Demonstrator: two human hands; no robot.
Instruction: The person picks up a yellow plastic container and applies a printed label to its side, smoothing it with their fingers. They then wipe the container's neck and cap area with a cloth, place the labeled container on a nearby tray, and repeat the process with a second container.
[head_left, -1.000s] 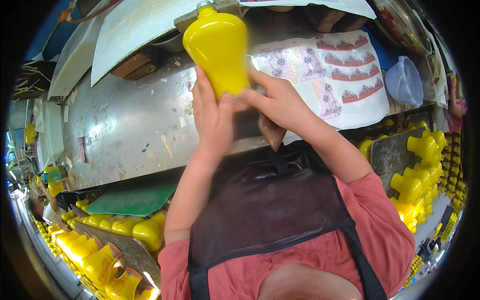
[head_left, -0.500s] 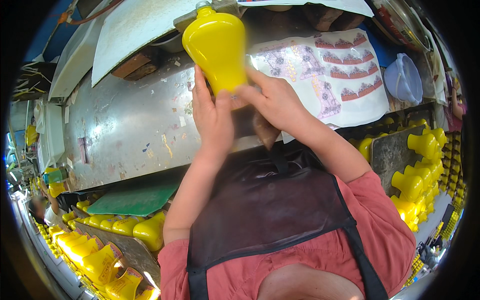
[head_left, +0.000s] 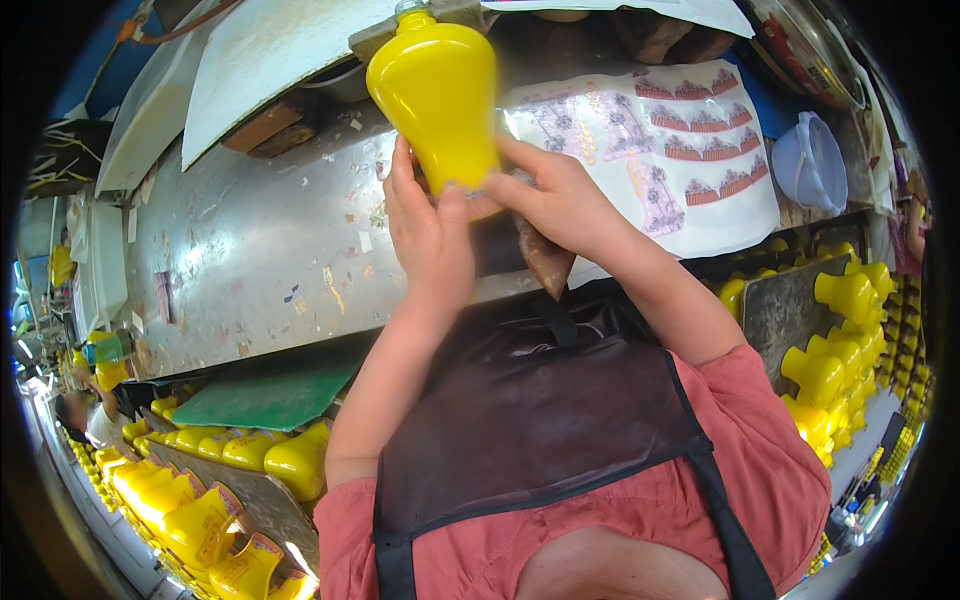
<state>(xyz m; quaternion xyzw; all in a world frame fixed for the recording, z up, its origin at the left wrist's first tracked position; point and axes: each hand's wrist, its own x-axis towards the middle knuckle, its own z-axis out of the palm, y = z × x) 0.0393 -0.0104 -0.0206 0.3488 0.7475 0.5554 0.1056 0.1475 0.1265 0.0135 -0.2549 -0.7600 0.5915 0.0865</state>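
A glossy yellow bottle-shaped vase (head_left: 436, 95) lies with its neck pointing away and its narrower foot toward me. My left hand (head_left: 430, 225) is closed along the left side of the foot, its thumb on the near end. From the right, my right hand (head_left: 560, 195) grips the same end, its thumb almost meeting the left one. A pinkish band (head_left: 482, 207) shows at the foot between the thumbs. Beneath my right hand a brown pointed piece (head_left: 545, 258) sticks out; its kind and what holds it are not clear.
A metal-topped table (head_left: 250, 260) carries scraps. To the right lie a sheet of printed decals (head_left: 700, 150) and a pale blue bucket (head_left: 808, 163). Boards of yellow vases (head_left: 840, 350) stand at right and lower left, near a green board (head_left: 265, 395). Another person (head_left: 95, 415) is far left.
My hands and the vase have shifted very slightly to the right. More of the brown pointed piece shows below my right hand.
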